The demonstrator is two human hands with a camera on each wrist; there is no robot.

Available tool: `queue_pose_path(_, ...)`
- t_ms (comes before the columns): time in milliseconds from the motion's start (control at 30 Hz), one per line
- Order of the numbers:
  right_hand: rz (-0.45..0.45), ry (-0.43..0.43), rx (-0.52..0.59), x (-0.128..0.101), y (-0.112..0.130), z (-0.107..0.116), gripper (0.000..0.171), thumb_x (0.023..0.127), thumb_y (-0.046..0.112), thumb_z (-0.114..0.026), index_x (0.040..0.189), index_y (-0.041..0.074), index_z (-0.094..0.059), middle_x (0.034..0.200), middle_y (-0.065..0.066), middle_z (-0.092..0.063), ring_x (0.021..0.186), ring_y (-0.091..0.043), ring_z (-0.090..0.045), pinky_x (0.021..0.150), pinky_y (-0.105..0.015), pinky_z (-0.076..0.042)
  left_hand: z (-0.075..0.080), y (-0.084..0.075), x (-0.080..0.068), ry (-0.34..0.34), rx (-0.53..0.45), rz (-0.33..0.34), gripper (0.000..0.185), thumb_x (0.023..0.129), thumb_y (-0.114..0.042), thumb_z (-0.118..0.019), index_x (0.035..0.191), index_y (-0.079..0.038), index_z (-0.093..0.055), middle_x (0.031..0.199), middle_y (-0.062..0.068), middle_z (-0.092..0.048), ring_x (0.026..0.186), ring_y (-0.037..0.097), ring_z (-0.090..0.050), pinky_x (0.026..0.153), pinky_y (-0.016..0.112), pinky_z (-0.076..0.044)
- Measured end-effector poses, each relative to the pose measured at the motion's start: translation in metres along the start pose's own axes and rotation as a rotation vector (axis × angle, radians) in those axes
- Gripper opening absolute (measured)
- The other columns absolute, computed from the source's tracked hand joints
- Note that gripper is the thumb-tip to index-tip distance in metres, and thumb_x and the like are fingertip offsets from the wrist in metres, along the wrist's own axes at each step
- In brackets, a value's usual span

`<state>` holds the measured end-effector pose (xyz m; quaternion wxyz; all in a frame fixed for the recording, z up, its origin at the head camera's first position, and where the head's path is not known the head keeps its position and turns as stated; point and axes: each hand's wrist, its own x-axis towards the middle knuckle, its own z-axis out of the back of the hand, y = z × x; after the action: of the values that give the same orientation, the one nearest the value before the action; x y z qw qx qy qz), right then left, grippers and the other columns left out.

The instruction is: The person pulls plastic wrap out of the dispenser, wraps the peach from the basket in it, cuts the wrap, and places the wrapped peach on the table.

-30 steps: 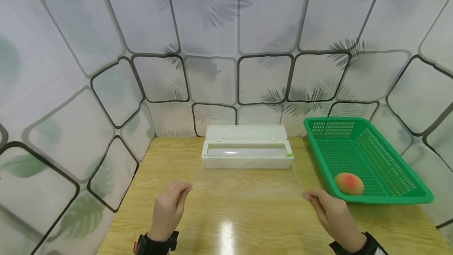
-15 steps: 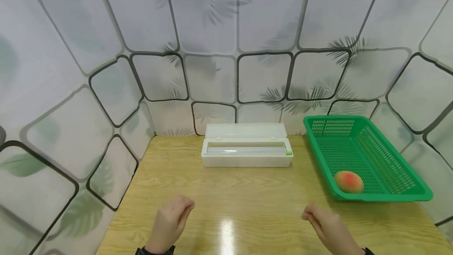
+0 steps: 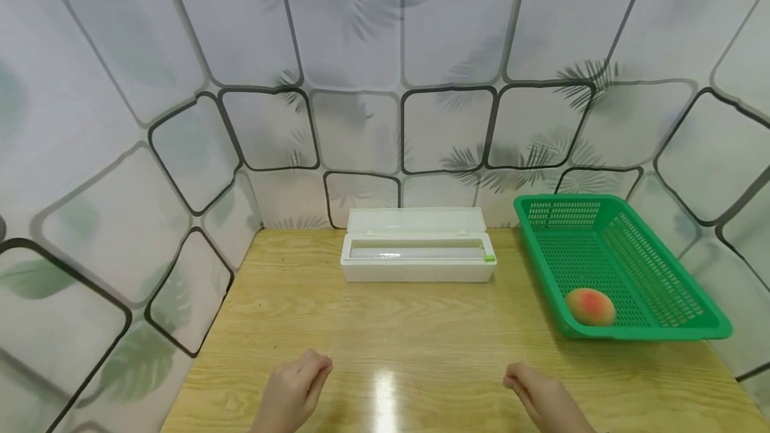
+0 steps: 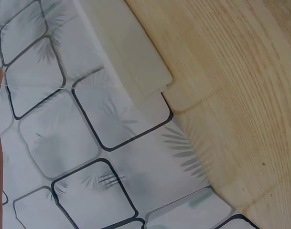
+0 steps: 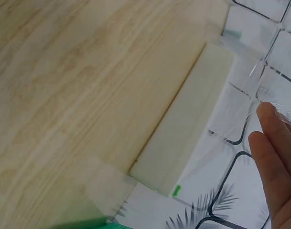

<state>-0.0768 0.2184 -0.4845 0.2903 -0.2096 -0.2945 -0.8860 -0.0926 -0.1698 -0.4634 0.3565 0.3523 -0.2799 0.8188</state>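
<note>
Wooden table [image 3: 421, 326], both hands pinching clear cling film (barely visible) [image 5: 274, 107], left hand [image 3: 295, 389], right hand [image 3: 541, 396], white dispenser [image 3: 418, 254] behind.

1. A light wooden table [image 3: 421, 326] fills the lower view, its grain running left to right.
2. A bright glare spot sits on the tabletop near the front edge, light bouncing off the varnish.
3. Around the table on three sides stands a pale backdrop [image 3: 361, 52], printed with dark rounded squares and faint grey-green palm leaves.
</note>
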Motion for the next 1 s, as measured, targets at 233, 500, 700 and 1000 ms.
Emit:
queue_pose_path(233, 0.033, -0.040, -0.095, -0.008, -0.008, -0.004, 0.015, 0.089, 0.025, -0.052, 0.077, 0.015, -0.053, 0.067, 0.018, -0.047, 0.056, 0.008, -0.037, 0.046, -0.009, -0.032, -0.012, -0.002, -0.012, 0.084, 0.107, -0.107, 0.032, 0.096, -0.021, -0.037, 0.073, -0.009, -0.057, 0.062, -0.007, -0.049, 0.043, -0.003, -0.035, 0.040, 0.006, -0.030)
queue_pose_path(500, 0.101, -0.022, -0.161, -0.016, -0.015, -0.008, 0.022, 0.091, 0.034, -0.045, 0.077, 0.019, -0.053, 0.066, 0.019, -0.046, 0.055, 0.007, -0.033, 0.044, -0.010, -0.031, -0.023, 0.001, -0.026, 0.192, 0.110, -0.137, 0.038, 0.096, -0.024, -0.030, 0.068, -0.015, -0.052, 0.061, -0.011, -0.041, 0.047, -0.002, -0.031, 0.040, 0.010, -0.028)
queue_pose_path(700, 0.146, 0.199, -0.114, -0.019, -0.019, -0.008, 0.029, 0.074, 0.046, -0.064, 0.076, 0.022, -0.048, 0.070, 0.022, -0.034, 0.054, 0.006, -0.028, 0.047, -0.007, -0.024, -0.025, 0.003, -0.035, 0.305, 0.110, -0.192, 0.012, 0.077, -0.010, -0.058, 0.068, -0.015, -0.052, 0.068, -0.009, -0.049, 0.055, 0.002, -0.046, 0.049, 0.011, -0.038)
queue_pose_path(1000, 0.127, 0.617, -0.067, -0.011, -0.028, -0.009, 0.041, 0.076, 0.057, -0.055, 0.067, 0.020, -0.041, 0.064, 0.017, -0.024, 0.052, 0.003, -0.021, 0.042, -0.015, -0.022, -0.032, 0.005, -0.048, 0.451, 0.139, -0.148, 0.019, 0.061, -0.010, -0.074, 0.071, -0.014, -0.058, 0.078, -0.006, -0.055, 0.066, 0.005, -0.053, 0.060, 0.012, -0.044)
